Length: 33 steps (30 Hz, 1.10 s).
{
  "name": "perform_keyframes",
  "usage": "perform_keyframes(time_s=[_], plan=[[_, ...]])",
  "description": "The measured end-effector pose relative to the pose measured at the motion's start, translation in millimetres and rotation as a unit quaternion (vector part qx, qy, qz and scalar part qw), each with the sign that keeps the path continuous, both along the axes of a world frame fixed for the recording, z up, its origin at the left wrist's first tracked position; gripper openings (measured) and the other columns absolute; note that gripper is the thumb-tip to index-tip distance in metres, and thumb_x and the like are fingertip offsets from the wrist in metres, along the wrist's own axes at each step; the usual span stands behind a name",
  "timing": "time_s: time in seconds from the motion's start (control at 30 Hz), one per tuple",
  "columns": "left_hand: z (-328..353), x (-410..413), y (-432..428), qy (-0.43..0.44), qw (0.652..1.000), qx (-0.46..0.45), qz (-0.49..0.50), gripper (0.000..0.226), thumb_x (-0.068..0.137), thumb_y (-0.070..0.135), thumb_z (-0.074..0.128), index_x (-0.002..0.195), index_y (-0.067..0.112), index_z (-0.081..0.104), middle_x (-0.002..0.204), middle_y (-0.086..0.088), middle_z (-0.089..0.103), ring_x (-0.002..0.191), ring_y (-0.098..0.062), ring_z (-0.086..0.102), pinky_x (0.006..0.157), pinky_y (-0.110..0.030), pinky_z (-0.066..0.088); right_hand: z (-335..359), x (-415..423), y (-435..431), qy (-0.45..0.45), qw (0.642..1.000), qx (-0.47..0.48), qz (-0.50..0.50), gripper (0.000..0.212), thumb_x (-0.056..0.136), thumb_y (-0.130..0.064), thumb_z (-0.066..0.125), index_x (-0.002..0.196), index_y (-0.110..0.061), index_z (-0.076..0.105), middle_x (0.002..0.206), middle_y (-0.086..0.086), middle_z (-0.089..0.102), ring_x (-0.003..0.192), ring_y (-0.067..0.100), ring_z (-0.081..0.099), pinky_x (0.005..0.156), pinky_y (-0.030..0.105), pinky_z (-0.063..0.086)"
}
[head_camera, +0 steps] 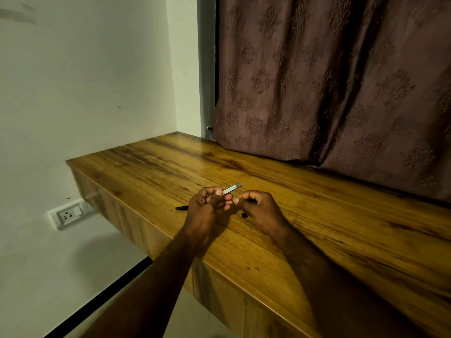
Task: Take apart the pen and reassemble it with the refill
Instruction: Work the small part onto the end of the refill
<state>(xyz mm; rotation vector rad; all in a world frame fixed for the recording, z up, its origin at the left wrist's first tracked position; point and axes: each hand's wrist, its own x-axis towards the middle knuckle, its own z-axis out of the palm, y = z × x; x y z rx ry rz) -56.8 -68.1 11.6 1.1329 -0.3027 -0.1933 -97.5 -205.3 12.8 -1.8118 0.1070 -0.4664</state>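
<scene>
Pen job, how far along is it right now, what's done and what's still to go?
Taking apart looks done: a black tip piece and a small black part lie apart on the wooden desk. In hand: the left hand holds the silvery barrel; the right hand is pinched close by, contents hidden. I cannot spot the refill. Left: seating the refill and refitting both loose parts.

A: Hand positions?
B: Both forearms enter from the bottom edge and converge at frame centre. Left hand [207,206] has its fingers curled, thumb pressed against the fingertips, pinching.
A: Right?
B: Right hand [261,211] sits just beside it, fingers curled in, thumb and forefinger pinched, knuckles up.
</scene>
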Motion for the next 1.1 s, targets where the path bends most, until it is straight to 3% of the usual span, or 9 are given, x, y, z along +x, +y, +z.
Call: perform_keyframes(time_s=[0.13, 0.27, 0.37, 0.47, 0.57, 0.73, 0.87, 1.0, 1.1], plan=[[-2, 1, -1, -0.009, 1.0, 0.011, -0.002, 0.008, 0.095, 0.01, 0.053, 0.099, 0.004, 0.057, 0.083, -0.013, 0.069, 0.067, -0.013, 0.068, 0.063, -0.022, 0.056, 0, 0, -1, 0.012, 1.0, -0.001, 0.006, 0.012, 0.087, -0.009, 0.065, 0.093, 0.0, 0.07, 0.076, -0.001, 0.065, 0.068, 0.007, 0.059, 0.06, 0.019, 0.048], [-2, 2, -1, -0.01, 1.0, 0.022, 0.003, 0.017, 0.095, 0.009, 0.052, 0.105, -0.003, 0.056, 0.082, -0.015, 0.069, 0.065, -0.014, 0.068, 0.062, -0.022, 0.057, -2, 2, -2, 0.017, 1.0, -0.005, 0.011, 0.013, 0.087, -0.011, 0.066, 0.095, -0.002, 0.071, 0.081, 0.002, 0.068, 0.073, 0.009, 0.061, 0.064, 0.023, 0.049], [-4, 3, 0, -0.013, 0.999, 0.029, 0.007, 0.015, 0.095, 0.009, 0.053, 0.102, -0.002, 0.058, 0.078, -0.012, 0.069, 0.067, -0.015, 0.067, 0.063, -0.021, 0.057, -1, 2, -4, 0.011, 1.0, 0.01, 0.004, 0.014, 0.088, -0.011, 0.064, 0.097, -0.002, 0.071, 0.078, 0.0, 0.067, 0.061, -0.003, 0.057, 0.057, 0.015, 0.046], [-4, 2, 0, -0.022, 0.999, 0.034, 0.008, 0.01, 0.095, 0.009, 0.052, 0.097, 0.002, 0.059, 0.076, -0.011, 0.067, 0.067, -0.014, 0.064, 0.061, -0.02, 0.056, 3, 2, -11, 0.008, 0.996, 0.087, -0.024, 0.019, 0.091, -0.014, 0.059, 0.101, -0.003, 0.07, 0.078, 0.0, 0.066, 0.055, -0.004, 0.054, 0.055, 0.016, 0.039], [-1, -4, -1, -0.039, 0.998, 0.042, 0.014, 0.009, 0.096, 0.005, 0.05, 0.096, 0.0, 0.056, 0.074, -0.011, 0.063, 0.059, -0.008, 0.062, 0.057, -0.017, 0.053, 5, 0, -17, 0.028, 0.976, 0.216, 0.016, 0.023, 0.093, -0.017, 0.055, 0.099, 0.001, 0.068, 0.08, 0.007, 0.066, 0.059, 0.009, 0.055, 0.051, 0.024, 0.037], [-1, -14, -8, -0.092, 0.993, 0.074, 0.028, 0.008, 0.096, 0.0, 0.047, 0.092, 0.0, 0.054, 0.06, 0.0, 0.063, 0.052, 0.0, 0.06, 0.048, -0.012, 0.047, 8, -4, -17, 0.098, 0.958, 0.268, 0.037, 0.022, 0.094, -0.016, 0.056, 0.094, 0.004, 0.065, 0.07, 0.01, 0.065, 0.056, 0.015, 0.059, 0.047, 0.02, 0.049], [-5, -15, -11, -0.163, 0.971, 0.163, 0.064, 0.015, 0.096, 0.004, 0.048, 0.085, 0.007, 0.058, 0.07, -0.003, 0.061, 0.064, -0.007, 0.056, 0.057, -0.014, 0.048, 11, -4, -23, 0.112, 0.938, 0.326, 0.03, 0.017, 0.09, -0.007, 0.06, 0.098, 0.008, 0.063, 0.072, 0.016, 0.066, 0.058, 0.018, 0.064, 0.052, 0.023, 0.055], [-3, -12, -12, -0.244, 0.937, 0.234, 0.087, 0.013, 0.095, 0.007, 0.049, 0.088, 0.003, 0.059, 0.07, -0.002, 0.058, 0.059, 0.0, 0.051, 0.055, -0.015, 0.045, 11, -5, -26, 0.125, 0.931, 0.342, 0.032, 0.009, 0.088, 0.0, 0.06, 0.088, 0.008, 0.063, 0.072, 0.019, 0.066, 0.063, 0.022, 0.066, 0.058, 0.025, 0.059], [2, 1, -12, -0.28, 0.91, 0.295, 0.083, 0.015, 0.094, 0.003, 0.051, 0.084, 0.011, 0.058, 0.067, 0.002, 0.06, 0.058, 0.0, 0.055, 0.057, -0.017, 0.047, 13, -4, -27, 0.128, 0.929, 0.347, 0.023, 0.008, 0.088, 0.001, 0.059, 0.086, 0.008, 0.062, 0.074, 0.021, 0.066, 0.066, 0.024, 0.065, 0.058, 0.026, 0.059]])
